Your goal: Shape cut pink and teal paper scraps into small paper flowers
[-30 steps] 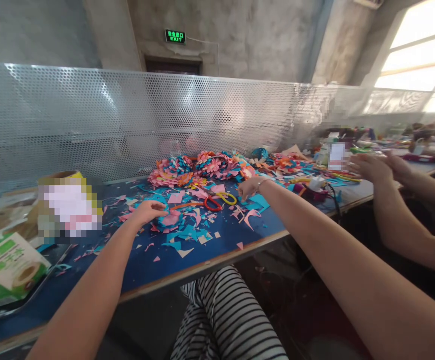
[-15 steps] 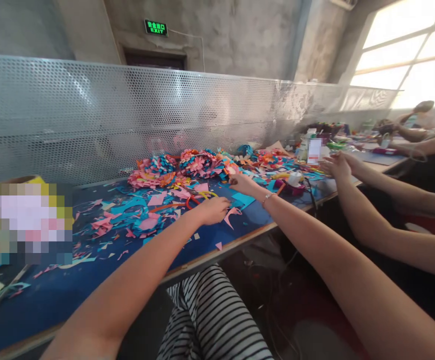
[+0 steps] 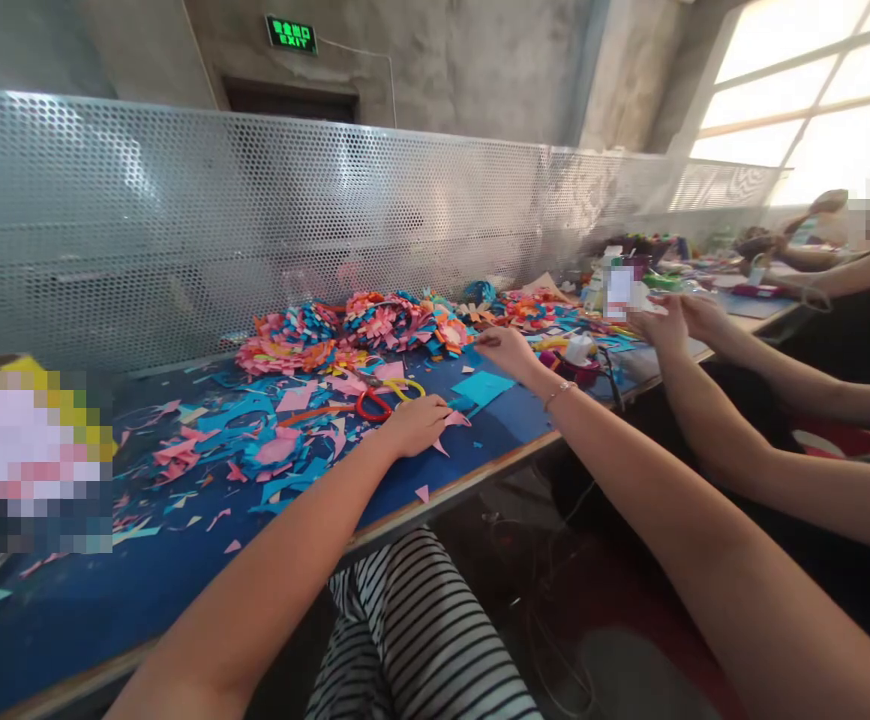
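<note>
My left hand (image 3: 418,426) rests low over the table near its front edge, fingers curled together, beside a pink paper scrap (image 3: 456,420). What its fingers hold, if anything, is hidden. A pair of scissors with red and yellow handles (image 3: 375,404) lies just behind it. Farther right, my right hand (image 3: 508,352) is raised slightly with its fingertips pinched, close to an orange and pink paper flower (image 3: 450,332). Anything in that pinch is too small to make out. A flat blue paper sheet (image 3: 484,388) lies between the two hands.
Frilled paper bundles (image 3: 386,322) line the back, before a perforated metal screen (image 3: 420,220). Cut scraps (image 3: 277,445) litter the blue table (image 3: 142,590). A yellow roll (image 3: 67,400) stands left. At right, a co-worker's hands (image 3: 664,322) work near a purple-based device (image 3: 581,362).
My view has shifted slightly. My right hand has moved a little right, away from the paper flower. My left hand stays by the pink scrap, and more of the scissors shows.
</note>
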A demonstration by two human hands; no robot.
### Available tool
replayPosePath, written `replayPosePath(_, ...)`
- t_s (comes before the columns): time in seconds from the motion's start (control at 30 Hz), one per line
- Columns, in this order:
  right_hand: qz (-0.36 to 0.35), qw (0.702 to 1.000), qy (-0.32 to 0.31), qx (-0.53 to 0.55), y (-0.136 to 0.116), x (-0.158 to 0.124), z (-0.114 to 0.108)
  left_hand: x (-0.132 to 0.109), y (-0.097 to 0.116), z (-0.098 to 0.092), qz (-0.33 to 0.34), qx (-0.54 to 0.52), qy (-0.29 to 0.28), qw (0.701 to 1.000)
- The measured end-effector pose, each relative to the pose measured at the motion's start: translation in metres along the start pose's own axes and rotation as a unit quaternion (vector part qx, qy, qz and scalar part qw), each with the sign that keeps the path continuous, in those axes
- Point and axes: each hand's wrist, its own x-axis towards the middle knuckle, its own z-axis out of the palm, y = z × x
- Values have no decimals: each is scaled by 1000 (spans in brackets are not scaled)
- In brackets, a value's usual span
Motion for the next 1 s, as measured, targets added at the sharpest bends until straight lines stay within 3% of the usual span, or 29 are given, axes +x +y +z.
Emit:
replayPosePath(0.17, -17, 992, -50, 112, -1, -30, 19, 0, -2, 4, -12, -1, 2, 1000)
replayPosePath(0.37, -38, 991, -50, 117, 1, -46, 38, -1, -5, 8, -16, -9, 19, 1000)
replayPosePath(0.7, -40, 994, -88, 60, -7, -56, 29, -1, -4, 9, -18, -29, 33, 999)
replayPosePath(1.0, -63, 994, -84, 31, -6, -57, 26, -1, -5, 9, -24, -27, 25, 999)
